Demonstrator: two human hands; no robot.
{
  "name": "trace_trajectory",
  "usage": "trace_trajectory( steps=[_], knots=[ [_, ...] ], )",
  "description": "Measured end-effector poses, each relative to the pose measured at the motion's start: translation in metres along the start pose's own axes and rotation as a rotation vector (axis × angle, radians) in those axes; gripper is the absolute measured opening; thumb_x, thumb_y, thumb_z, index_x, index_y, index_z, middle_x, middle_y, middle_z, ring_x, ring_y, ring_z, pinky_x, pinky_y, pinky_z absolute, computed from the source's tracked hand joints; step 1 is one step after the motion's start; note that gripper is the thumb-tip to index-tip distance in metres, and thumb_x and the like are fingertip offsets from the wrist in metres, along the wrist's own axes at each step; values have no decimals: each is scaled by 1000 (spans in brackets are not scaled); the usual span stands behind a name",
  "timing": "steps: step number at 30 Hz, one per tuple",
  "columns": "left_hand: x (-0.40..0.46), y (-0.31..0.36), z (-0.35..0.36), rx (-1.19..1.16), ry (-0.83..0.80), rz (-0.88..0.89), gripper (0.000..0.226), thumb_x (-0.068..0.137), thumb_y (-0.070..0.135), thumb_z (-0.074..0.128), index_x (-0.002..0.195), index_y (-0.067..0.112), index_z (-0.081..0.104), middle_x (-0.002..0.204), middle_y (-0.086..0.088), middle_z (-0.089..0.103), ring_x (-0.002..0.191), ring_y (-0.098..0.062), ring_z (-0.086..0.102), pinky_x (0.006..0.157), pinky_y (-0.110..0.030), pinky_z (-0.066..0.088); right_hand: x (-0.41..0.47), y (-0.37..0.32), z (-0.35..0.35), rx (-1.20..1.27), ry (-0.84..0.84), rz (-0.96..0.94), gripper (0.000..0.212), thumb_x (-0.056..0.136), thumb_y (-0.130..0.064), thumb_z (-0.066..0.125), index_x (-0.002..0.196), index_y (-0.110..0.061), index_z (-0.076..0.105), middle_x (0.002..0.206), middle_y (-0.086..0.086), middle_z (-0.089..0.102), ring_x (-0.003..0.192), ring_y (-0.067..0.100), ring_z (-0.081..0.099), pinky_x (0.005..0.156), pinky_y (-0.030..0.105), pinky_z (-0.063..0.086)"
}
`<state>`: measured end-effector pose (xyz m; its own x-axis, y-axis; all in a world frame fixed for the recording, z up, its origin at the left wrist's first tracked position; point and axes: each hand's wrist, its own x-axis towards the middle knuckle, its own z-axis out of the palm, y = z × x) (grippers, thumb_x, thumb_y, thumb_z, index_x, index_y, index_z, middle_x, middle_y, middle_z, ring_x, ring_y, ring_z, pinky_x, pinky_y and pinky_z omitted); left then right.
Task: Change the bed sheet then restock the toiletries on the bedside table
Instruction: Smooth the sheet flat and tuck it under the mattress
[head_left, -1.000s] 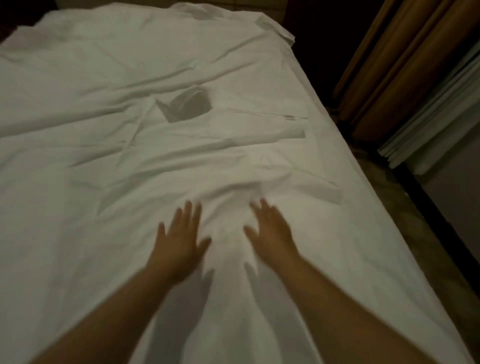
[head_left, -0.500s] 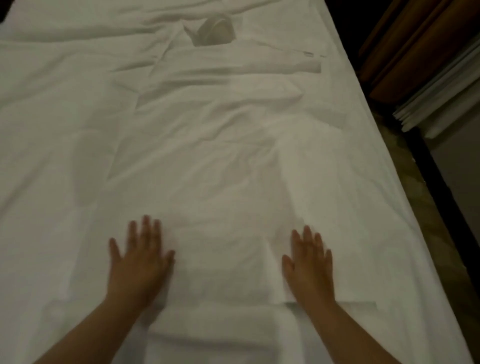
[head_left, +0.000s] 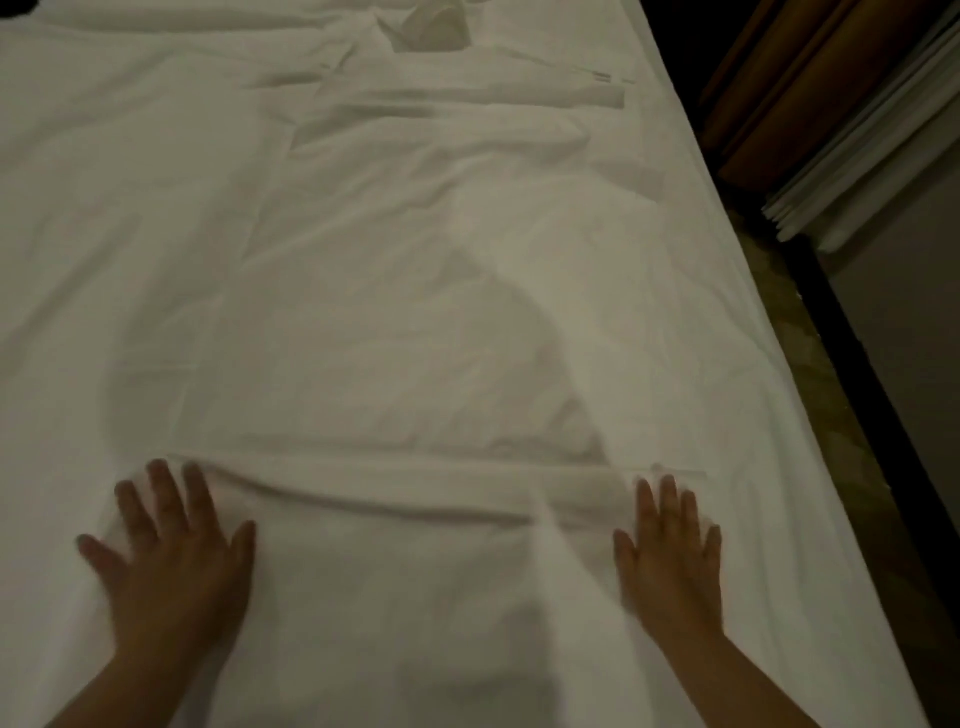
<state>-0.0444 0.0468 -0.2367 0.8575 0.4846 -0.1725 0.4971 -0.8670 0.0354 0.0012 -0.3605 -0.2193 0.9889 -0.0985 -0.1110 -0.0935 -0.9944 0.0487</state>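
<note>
A white bed sheet (head_left: 395, 270) covers the whole bed, wrinkled toward the far end, with a long crease running across just beyond my fingers. My left hand (head_left: 171, 561) lies palm down on the sheet at the lower left, fingers spread and straight. My right hand (head_left: 670, 561) presses flat on the sheet at the lower right, fingers together and straight. A small folded bump of cloth (head_left: 431, 26) sticks up near the far end of the bed. No toiletries or bedside table are in view.
The bed's right edge (head_left: 779, 332) drops to a patterned floor (head_left: 831, 395). Brown curtains (head_left: 810, 78) and a white pleated sheer curtain (head_left: 862, 161) hang at the upper right. A dark baseboard (head_left: 878, 415) and grey wall run along the right.
Both hands have slid apart across the sheet, left hand outward to the left, right hand outward to the right. The camera has tipped down and moved closer to the bed.
</note>
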Motion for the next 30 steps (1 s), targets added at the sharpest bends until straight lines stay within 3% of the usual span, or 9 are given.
trace_trajectory(
  steps=[3, 6, 8, 13, 16, 20, 25, 27, 30],
  knots=[
    [-45, 8, 13, -9, 48, 419, 66, 96, 51, 18, 148, 11, 21, 157, -7, 15, 144, -29, 8, 108, -60, 6, -51, -29, 12, 50, 102, -151, 55, 99, -42, 12, 133, -9, 40, 137, 20, 50, 126, 35, 38, 106, 47, 20],
    [-94, 17, 20, 24, -19, 736, 61, 97, 51, 6, 152, 25, 10, 155, 0, 24, 147, -17, 3, 111, -48, 7, -112, -72, 16, 86, 46, -434, 49, 91, -41, 32, 133, -18, 41, 142, 6, 40, 130, 27, 35, 108, 38, 11],
    [-107, -5, 23, 43, -58, 691, 62, 97, 52, 6, 148, 22, 23, 147, -1, 41, 142, -24, 18, 108, -48, 13, -141, -74, 21, 102, -19, -441, 52, 86, -41, 37, 133, -19, 41, 142, 4, 44, 130, 24, 35, 108, 39, 16],
    [-138, -93, 19, 87, -111, 599, 66, 96, 55, 6, 139, 16, 38, 140, -5, 49, 131, -30, 32, 98, -51, 22, -189, -32, 14, 50, -188, -235, 60, 98, -49, 4, 136, -18, 39, 140, 8, 49, 131, 24, 31, 109, 33, 10],
    [-161, -117, 16, 108, -118, 519, 69, 96, 55, 10, 139, 11, 41, 142, -9, 46, 131, -34, 33, 98, -52, 23, -212, -11, 8, 36, -255, -165, 76, 87, -59, -3, 150, -22, 17, 156, 1, 11, 144, 18, 3, 115, 33, 4],
    [-194, -102, 6, -62, -203, 111, 67, 94, 42, 46, 151, 15, 21, 159, -6, 12, 145, -32, 9, 110, -57, 15, -236, -15, -3, 163, -320, 21, 85, 76, -59, -1, 150, -22, 17, 159, 6, 6, 146, 25, 7, 116, 37, 5],
    [-214, -100, 11, -766, -124, -777, 92, 80, 35, 72, 146, -3, 20, 150, -26, 22, 138, -42, 22, 114, -49, 22, -251, -37, -3, 294, -163, 63, 49, 94, -26, 50, 141, -13, 41, 151, 14, 31, 136, 33, 32, 111, 40, 24],
    [-227, -100, 15, -1249, -116, -1042, 82, 80, 46, 66, 140, 0, 35, 142, -24, 40, 130, -41, 40, 103, -43, 39, -254, -35, -5, 383, -159, 296, 49, 95, -27, 52, 141, -13, 40, 149, 12, 32, 133, 30, 32, 109, 37, 26],
    [-229, -84, -3, -1831, -193, -1266, 49, 95, 16, 55, 139, 2, 40, 138, -27, 45, 128, -41, 43, 92, -31, 38, -255, -18, -11, 722, -35, 893, 57, 89, -24, 62, 137, -3, 40, 138, 22, 43, 125, 36, 40, 103, 38, 33]
  ],
)
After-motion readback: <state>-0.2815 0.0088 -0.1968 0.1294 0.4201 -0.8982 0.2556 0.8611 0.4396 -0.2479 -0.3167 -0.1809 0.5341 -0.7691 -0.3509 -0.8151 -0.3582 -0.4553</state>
